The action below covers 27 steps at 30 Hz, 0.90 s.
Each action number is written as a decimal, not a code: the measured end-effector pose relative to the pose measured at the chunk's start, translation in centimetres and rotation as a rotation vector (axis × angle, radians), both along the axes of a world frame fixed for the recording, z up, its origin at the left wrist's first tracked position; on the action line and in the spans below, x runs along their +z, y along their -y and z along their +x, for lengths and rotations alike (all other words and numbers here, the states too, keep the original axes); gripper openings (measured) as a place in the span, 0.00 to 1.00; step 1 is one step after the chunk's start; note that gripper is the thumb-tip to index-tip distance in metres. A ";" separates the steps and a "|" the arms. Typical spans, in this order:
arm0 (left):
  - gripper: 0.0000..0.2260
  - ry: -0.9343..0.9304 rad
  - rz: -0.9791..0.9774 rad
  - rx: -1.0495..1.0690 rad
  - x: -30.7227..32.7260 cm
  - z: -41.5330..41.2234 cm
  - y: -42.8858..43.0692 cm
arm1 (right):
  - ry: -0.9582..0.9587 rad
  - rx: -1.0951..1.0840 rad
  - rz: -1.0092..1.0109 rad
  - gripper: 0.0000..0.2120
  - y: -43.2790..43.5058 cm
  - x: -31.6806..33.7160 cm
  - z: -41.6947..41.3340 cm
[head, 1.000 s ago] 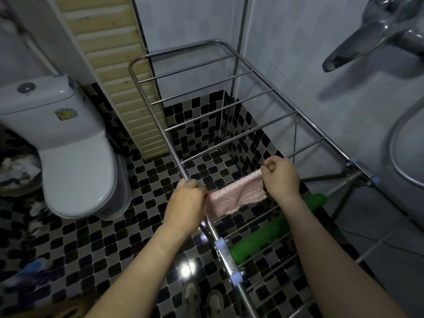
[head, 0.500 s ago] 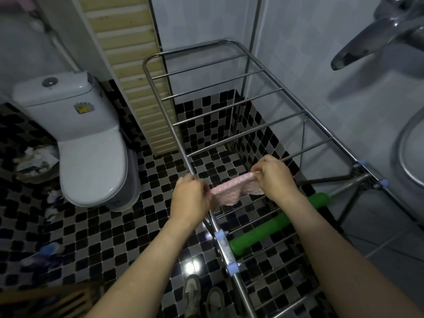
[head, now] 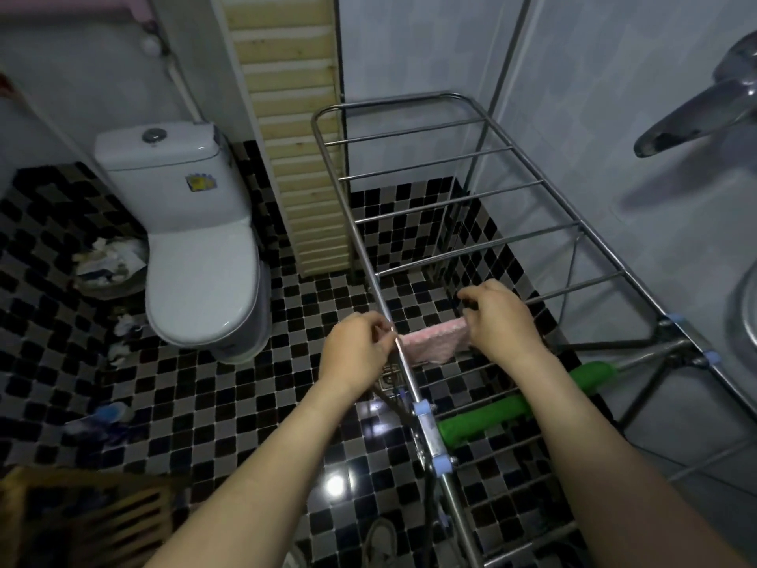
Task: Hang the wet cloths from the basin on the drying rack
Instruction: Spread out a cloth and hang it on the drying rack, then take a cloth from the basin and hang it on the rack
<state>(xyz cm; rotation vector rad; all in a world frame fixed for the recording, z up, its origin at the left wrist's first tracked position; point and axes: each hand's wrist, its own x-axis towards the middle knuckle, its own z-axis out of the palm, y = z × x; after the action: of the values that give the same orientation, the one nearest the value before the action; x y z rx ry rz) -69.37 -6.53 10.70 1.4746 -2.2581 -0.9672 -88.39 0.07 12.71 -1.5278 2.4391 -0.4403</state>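
Step in hand, as I judged it: hanging one cloth, mid-placement. The pink cloth (head: 434, 346) was stretched flat btwn both hands at the drying rack's (head: 360, 248) left side rail, roughly level w/ the rungs, at the near end of the rack's far section. Whether it already lay on a rung or hung just above one I couldn't tell, since cloth and hands hid the bar there. The left hand (head: 354, 354) sat right at the left rail, fingers curled, pinching the cloth's left end; its fingertips were partly hidden. The right hand (head: 499, 321) was inside the rack frame, further from that rail, knuckles up, fingers curled down over the cloth's right end, gripping it. Both forearms reached in from the rack's near end, the left one outside the rail, the right one above the near rungs. A green item (head: 483, 420), prob. a rolled cloth, lay across the rack's near section under the right forearm. Next move, imo: settle the cloth over the rung so both halves drape evenly, smooth it, then let go w/ both hands. That needs an even pull so it doesn't bunch or slide off to the floor. After that, prob. back to the basin (head: 745, 313), whose rim seemed to show just beyond the rack's right rail; its contents were out of view.
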 end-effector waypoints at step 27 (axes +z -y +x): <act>0.10 -0.060 0.073 0.949 -0.2 54.3 -5.8 | 1.043 0.444 0.362 0.08 7.8 0.3 55.8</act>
<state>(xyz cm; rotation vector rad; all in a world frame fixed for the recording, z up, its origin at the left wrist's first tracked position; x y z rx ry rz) -15.08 -0.75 10.49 2.1573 -1.1936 -0.7406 -32.62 -7.69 13.00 -1.1765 1.2609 -0.4929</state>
